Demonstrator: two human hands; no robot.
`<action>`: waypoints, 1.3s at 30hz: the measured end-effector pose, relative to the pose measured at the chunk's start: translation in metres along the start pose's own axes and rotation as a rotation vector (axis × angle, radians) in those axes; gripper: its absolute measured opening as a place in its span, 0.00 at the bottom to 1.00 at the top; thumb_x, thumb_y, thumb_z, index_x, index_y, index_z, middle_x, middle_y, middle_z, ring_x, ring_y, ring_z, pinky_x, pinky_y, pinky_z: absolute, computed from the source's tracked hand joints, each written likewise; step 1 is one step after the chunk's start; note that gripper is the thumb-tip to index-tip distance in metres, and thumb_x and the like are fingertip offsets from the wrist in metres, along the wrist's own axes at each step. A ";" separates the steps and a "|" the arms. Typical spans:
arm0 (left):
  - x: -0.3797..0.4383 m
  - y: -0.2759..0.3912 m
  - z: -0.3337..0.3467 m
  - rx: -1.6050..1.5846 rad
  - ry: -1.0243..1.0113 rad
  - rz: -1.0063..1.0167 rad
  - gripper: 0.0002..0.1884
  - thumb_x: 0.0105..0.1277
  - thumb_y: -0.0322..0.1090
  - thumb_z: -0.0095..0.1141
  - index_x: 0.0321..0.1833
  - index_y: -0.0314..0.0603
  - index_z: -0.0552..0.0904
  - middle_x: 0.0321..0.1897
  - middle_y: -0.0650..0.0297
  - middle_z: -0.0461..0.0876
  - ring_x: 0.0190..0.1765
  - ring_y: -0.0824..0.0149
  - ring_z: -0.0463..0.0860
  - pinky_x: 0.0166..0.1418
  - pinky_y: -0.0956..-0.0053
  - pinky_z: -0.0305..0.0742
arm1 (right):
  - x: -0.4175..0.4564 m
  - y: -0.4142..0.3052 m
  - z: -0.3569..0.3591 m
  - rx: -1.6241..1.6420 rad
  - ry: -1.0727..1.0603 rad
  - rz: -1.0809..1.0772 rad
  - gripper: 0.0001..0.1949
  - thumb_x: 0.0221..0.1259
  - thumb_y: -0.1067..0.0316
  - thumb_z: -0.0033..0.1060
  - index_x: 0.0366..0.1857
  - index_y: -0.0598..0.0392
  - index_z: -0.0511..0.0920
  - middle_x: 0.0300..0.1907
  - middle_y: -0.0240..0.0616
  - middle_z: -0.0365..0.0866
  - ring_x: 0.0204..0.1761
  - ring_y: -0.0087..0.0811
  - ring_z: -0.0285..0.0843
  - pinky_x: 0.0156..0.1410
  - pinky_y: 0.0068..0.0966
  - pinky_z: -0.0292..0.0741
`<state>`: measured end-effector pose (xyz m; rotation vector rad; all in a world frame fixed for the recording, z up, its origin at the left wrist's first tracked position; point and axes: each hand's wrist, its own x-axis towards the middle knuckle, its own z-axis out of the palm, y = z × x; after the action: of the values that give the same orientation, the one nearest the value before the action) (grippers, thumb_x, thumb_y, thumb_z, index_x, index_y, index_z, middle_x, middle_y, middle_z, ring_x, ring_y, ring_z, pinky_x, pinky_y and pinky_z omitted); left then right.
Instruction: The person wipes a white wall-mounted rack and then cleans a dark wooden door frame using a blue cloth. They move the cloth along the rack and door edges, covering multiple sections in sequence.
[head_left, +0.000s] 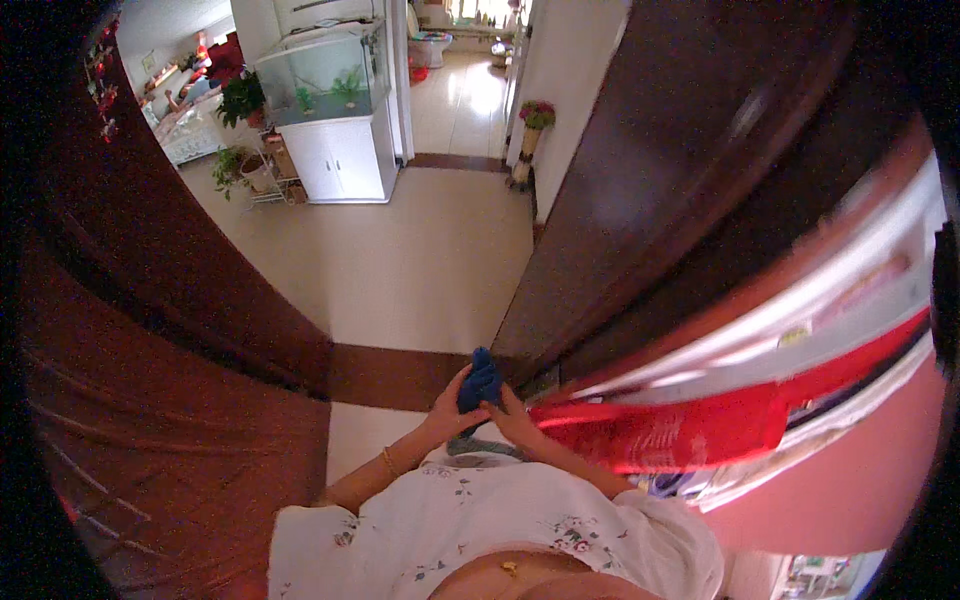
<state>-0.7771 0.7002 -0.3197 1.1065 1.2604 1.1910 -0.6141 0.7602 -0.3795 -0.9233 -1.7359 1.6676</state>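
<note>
A bundled dark blue cloth (480, 382) is held in front of my body, over a doorway threshold. My left hand (450, 405) is the one on the picture's left; its fingers lie along that side of the cloth. On the other side, my right hand (516, 420) presses against the cloth's lower right edge. The two hands nearly meet beneath the bundle. What kind of cloth item it is cannot be told.
Dark brown door panels (637, 172) flank the doorway. Red cloth (660, 431) hangs close on the right. Ahead stand a fish tank (322, 75) on a white cabinet (337, 161), potted plants (255, 172) and a flower stand (531, 142). A person lies on a bed at far left.
</note>
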 end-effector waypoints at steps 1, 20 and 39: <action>0.015 0.004 -0.007 0.016 -0.019 0.015 0.43 0.56 0.41 0.70 0.71 0.41 0.60 0.60 0.55 0.72 0.60 0.63 0.73 0.65 0.67 0.68 | 0.014 0.001 -0.003 -0.031 0.042 0.060 0.30 0.64 0.59 0.59 0.67 0.57 0.60 0.60 0.42 0.70 0.60 0.33 0.68 0.66 0.31 0.67; 0.216 0.076 -0.102 0.993 -0.864 0.876 0.34 0.52 0.34 0.64 0.67 0.57 0.71 0.68 0.50 0.63 0.72 0.47 0.60 0.71 0.45 0.56 | 0.168 -0.065 0.009 0.808 0.421 0.404 0.23 0.65 0.54 0.52 0.61 0.51 0.69 0.54 0.36 0.74 0.50 0.29 0.74 0.52 0.27 0.75; 0.377 0.109 -0.105 0.115 -0.674 0.842 0.18 0.59 0.22 0.53 0.54 0.39 0.77 0.58 0.57 0.76 0.59 0.57 0.75 0.56 0.65 0.74 | 0.038 -0.403 -0.001 -1.496 2.158 -0.773 0.31 0.53 0.55 0.67 0.62 0.51 0.68 0.58 0.48 0.70 0.53 0.48 0.74 0.52 0.38 0.75</action>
<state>-0.9015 1.0796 -0.2456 2.0169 0.3217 1.1584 -0.6771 0.7944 0.0190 -1.2320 -0.8146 -1.3393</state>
